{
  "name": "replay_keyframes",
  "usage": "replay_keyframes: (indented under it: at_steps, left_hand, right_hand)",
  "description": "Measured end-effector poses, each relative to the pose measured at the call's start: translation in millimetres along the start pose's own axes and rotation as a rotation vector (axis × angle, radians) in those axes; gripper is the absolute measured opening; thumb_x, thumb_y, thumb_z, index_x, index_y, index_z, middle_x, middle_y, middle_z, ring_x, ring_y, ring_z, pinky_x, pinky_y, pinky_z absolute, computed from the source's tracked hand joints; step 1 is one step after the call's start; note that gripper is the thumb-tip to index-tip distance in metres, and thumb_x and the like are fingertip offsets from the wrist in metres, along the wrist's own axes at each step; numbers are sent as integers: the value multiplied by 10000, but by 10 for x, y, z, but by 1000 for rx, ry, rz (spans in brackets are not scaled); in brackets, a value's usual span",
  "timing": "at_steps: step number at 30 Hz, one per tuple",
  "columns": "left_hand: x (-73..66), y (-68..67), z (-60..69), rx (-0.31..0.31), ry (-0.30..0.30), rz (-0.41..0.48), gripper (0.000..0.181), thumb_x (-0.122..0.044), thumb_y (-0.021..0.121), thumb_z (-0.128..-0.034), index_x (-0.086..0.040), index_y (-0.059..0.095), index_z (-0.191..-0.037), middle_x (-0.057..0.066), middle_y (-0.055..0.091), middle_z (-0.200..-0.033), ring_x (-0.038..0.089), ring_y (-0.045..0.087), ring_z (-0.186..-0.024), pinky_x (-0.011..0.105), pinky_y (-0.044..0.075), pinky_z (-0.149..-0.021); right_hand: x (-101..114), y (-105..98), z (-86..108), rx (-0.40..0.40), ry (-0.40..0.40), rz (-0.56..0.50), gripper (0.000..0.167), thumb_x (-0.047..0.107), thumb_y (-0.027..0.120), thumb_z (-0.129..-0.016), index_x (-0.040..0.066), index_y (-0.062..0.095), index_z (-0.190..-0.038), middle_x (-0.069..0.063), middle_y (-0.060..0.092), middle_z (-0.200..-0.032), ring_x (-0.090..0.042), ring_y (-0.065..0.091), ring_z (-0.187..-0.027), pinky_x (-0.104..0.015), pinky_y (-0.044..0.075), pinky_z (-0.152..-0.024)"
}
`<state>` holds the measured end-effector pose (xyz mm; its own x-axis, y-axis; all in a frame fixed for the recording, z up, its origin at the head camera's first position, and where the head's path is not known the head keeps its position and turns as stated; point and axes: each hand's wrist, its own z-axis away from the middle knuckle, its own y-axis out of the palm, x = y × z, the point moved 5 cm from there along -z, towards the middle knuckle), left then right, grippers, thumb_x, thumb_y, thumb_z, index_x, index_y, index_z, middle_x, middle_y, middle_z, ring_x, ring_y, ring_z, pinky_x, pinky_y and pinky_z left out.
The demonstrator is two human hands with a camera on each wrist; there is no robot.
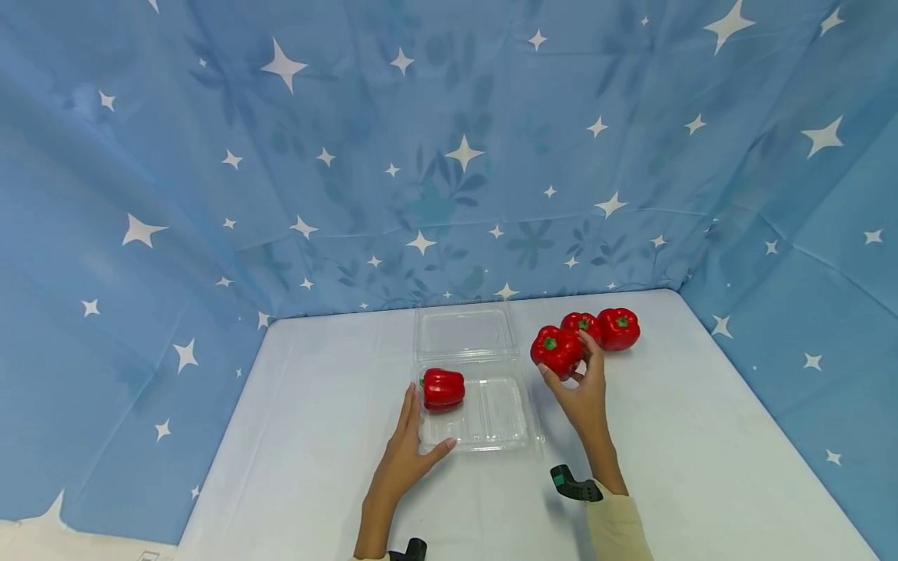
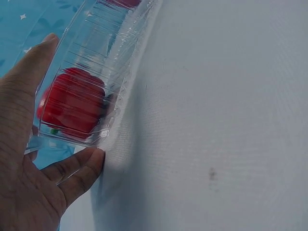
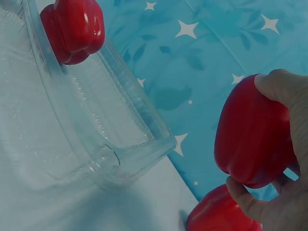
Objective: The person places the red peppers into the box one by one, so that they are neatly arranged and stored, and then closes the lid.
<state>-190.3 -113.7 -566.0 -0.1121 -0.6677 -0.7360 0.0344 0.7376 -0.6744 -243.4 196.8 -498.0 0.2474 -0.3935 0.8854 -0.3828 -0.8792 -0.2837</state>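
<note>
My right hand (image 1: 585, 393) grips a glossy red bell pepper (image 1: 556, 352) between thumb and fingers, to the right of a clear plastic clamshell box (image 1: 500, 411). In the right wrist view this held bell pepper (image 3: 250, 134) appears above another one. At the box's front left corner rests my left hand (image 1: 403, 460), its fingers fairly straight along the left side and its thumb at the front edge. One red bell pepper (image 1: 443, 389) lies on its side in the left part of the box, green stem to the left; the left wrist view shows this bell pepper (image 2: 74, 103) through the plastic wall.
The box's transparent lid (image 1: 465, 331) lies folded back toward the rear. Two more red bell peppers, one partly hidden (image 1: 579, 320) and one at the right (image 1: 619, 329), sit behind my right hand on the white table (image 1: 309, 421). A blue star-patterned curtain (image 1: 449, 156) surrounds the table.
</note>
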Motion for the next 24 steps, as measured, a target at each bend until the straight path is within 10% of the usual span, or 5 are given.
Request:
replay_keyframes:
  at_steps: [4, 12, 24]
  left_hand:
    - [5, 4, -14, -2, 11, -4, 1088, -665, 662, -792, -221, 65, -1587, -78, 32, -1658, 295, 212, -1495, 570, 375, -1090]
    - [25, -6, -9, 5, -10, 2, 1098, -679, 661, -783, -237, 58, -1586, -97, 29, -1654, 286, 218, -1497, 566, 378, -1094]
    - [4, 0, -10, 12, -26, 7, 1090, -622, 698, -785, -251, 59, -1586, -91, 37, -1656, 298, 228, -1496, 581, 392, -1073]
  right_hand:
    - [-12, 43, 1, 19, 1, -21, 872, 116, 844, -741, 152, 354, -1462, -88, 451, -1459, -237, 445, -1316, -62, 467, -866]
    - [16, 165, 31, 82, -52, 3, 867, 129, 851, -734, 120, 389, -1467, -107, 465, -1449, -280, 474, -1289, -541, 533, -944]
    - [91, 333, 58, 191, -67, 62, 856, 202, 856, -737, 151, 408, -1465, -141, 466, -1442, -325, 468, -1289, -572, 538, -924]
